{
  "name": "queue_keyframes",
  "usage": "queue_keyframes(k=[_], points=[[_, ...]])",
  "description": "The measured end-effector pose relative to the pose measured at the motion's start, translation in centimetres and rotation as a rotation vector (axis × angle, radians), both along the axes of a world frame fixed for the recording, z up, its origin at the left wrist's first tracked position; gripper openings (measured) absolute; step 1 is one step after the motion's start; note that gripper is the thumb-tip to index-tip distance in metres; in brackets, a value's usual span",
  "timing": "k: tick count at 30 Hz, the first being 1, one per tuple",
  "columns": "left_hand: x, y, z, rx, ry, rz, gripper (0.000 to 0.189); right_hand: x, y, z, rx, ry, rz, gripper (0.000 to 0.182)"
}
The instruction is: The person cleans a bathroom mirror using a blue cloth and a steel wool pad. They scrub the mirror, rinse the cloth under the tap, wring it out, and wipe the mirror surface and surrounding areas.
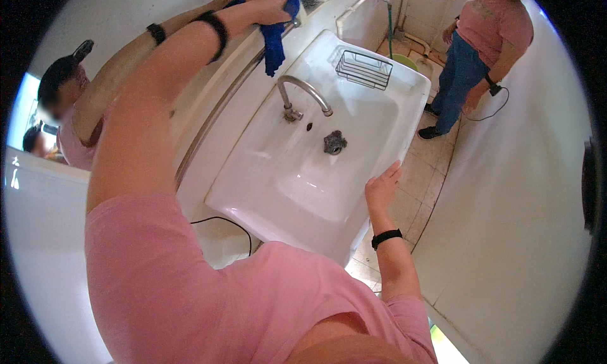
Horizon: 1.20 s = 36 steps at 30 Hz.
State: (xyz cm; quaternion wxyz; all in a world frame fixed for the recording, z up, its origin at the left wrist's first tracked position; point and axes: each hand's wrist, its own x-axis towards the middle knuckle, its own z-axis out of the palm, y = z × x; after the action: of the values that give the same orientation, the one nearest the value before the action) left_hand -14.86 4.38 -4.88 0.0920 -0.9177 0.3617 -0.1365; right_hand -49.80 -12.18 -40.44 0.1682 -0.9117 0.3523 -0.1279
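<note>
My left hand (275, 7) reaches up to the wall mirror (199, 98) and grips a blue cloth (273, 46). The cloth's loose end hangs down near the mirror's lower edge. My right hand (383, 188) rests on the outer rim of a white ceramic sink (284, 174), with fingers extended and nothing held. Between my hands, a curved metal faucet (306, 83) arches over the basin. Below its spout lies the dark, dirty-looking drain (335, 143).
A black wire rack (364, 70) sits at the sink's far end. Beyond the sink, another person (488, 55) stands on the tiled floor (419, 174), close to the right-hand wall (512, 212). A green hose (390, 32) hangs from a pipe, and a green basin (405, 62) shows partly behind the sink.
</note>
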Motion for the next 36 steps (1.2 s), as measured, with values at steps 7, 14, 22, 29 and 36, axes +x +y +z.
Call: queue_keyframes(k=[7, 14, 22, 29, 36], points=[[-5.7, 2.0, 1.8, 0.086, 0.170, 0.215, 0.066, 0.0, 0.9, 2.4, 0.079, 0.049, 0.006, 0.077], [-11.0, 11.0, -2.1, 0.084, -0.152, 0.116, 0.063, -0.1, 0.5, 1.1, 0.027, -0.056, 0.004, 0.078], [-24.0, 21.5, -0.6, 0.071, -0.146, 0.109, 0.063, -0.3, 0.5, 0.5, 0.037, -0.030, -0.001, 0.080], [-31.1, 27.3, 0.8, -0.026, -0.083, 0.272, 0.045, -0.4, 0.1, 0.3, 0.134, 0.012, 0.024, 0.082], [-22.1, 17.6, 10.0, 0.181, -0.475, -0.024, 0.048, 0.2, 0.1, 1.3, 0.206, 0.091, 0.008, 0.081]])
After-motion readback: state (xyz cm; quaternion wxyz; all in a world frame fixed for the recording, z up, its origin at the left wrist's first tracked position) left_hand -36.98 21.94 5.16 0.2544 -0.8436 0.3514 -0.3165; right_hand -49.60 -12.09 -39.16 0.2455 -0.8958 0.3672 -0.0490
